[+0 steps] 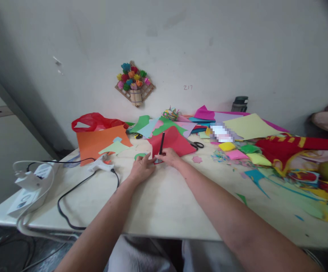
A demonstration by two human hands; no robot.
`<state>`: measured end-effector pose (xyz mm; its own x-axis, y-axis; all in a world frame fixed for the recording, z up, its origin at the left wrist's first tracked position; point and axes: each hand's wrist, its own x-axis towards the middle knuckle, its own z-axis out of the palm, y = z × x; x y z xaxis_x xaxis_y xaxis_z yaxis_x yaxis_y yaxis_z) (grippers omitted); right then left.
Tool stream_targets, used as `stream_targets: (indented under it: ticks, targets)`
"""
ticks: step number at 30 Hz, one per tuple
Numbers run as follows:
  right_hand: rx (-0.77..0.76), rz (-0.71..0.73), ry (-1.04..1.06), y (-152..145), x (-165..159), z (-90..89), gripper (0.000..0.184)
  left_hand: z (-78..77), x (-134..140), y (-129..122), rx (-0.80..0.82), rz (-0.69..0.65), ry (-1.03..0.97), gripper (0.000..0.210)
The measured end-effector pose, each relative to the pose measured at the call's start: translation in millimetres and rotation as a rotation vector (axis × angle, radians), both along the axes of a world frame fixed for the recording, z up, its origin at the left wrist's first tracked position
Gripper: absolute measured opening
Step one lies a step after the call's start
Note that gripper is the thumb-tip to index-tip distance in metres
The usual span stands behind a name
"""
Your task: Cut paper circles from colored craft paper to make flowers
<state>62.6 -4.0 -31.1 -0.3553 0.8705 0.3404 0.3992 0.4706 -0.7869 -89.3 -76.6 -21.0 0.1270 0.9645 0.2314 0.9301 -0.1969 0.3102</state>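
Observation:
My right hand [170,157] is closed around a black pen [162,142], which stands nearly upright over the near left corner of a red sheet [176,140]. Beside it, my left hand [142,167] lies low on the table with its fingers stretched out, the fingertips at the edge of the red sheet. A green paper piece [139,155] shows just behind the left fingers, partly covered. What lies under the pen tip is small and mostly hidden by my fingers. Black-handled scissors [198,145] lie at the sheet's right edge, and a pink paper flower [197,159] is in front of them.
A white glue gun [100,165] with a black cord lies at left, near an orange sheet [95,139] and a power strip [36,185]. Coloured papers [149,126] line the wall. Clay-like packets [237,154], scraps and red cloth [277,149] cover the right side.

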Motion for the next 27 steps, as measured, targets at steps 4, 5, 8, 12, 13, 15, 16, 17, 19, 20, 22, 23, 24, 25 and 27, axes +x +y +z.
stream_targets:
  ticks: [4,5,8,12,13,15,16,17,19,20,22,23,24,25,27]
  targets:
    - [0.007,-0.003,-0.010,-2,1,2.4,0.017,-0.5,0,0,0.006,-0.003,-0.003,0.067]
    - [0.004,-0.008,-0.010,-2,1,3.2,0.017,-0.7,0,0,0.008,-0.006,-0.002,0.067]
    - [-0.020,-0.018,-0.007,-3,2,5.4,0.015,-0.7,0,0,0.012,-0.016,-0.002,0.067]
    - [-0.020,-0.030,-0.013,-4,3,8.0,0.015,0.4,0,-1,0.007,-0.022,-0.008,0.066]
    - [-0.013,-0.032,-0.019,-4,4,8.4,0.014,0.8,1,-1,0.006,-0.021,-0.007,0.066]
    - [-0.004,-0.035,-0.027,-4,4,9.2,0.014,1.4,1,-2,0.007,-0.017,-0.007,0.065]
    - [-0.003,-0.036,-0.028,-5,4,9.6,0.014,1.7,1,-2,0.009,-0.016,-0.008,0.065]
    - [-0.004,-0.040,-0.027,-5,5,10.0,0.014,1.9,2,-3,0.010,-0.014,-0.009,0.064]
    - [-0.009,-0.041,-0.025,-5,5,10.7,0.013,2.2,2,-3,0.009,-0.014,-0.008,0.063]
    - [-0.010,-0.041,-0.021,-5,5,11.1,0.013,2.3,2,-3,0.009,-0.015,-0.007,0.063]
    - [-0.002,-0.045,0.005,-5,5,11.9,0.015,1.9,1,-2,0.010,-0.018,-0.010,0.063]
    - [0.008,-0.048,0.028,-5,5,12.3,0.017,1.5,1,-2,0.012,-0.021,-0.012,0.063]
    - [0.022,-0.051,0.057,-6,4,12.6,0.018,1.0,1,-2,0.016,-0.024,-0.014,0.063]
    - [0.034,-0.050,0.087,-6,3,12.7,0.019,0.3,1,-1,0.018,-0.024,-0.014,0.063]
    - [0.034,-0.028,0.141,-7,1,12.4,0.020,-0.7,1,-1,0.022,-0.024,-0.013,0.063]
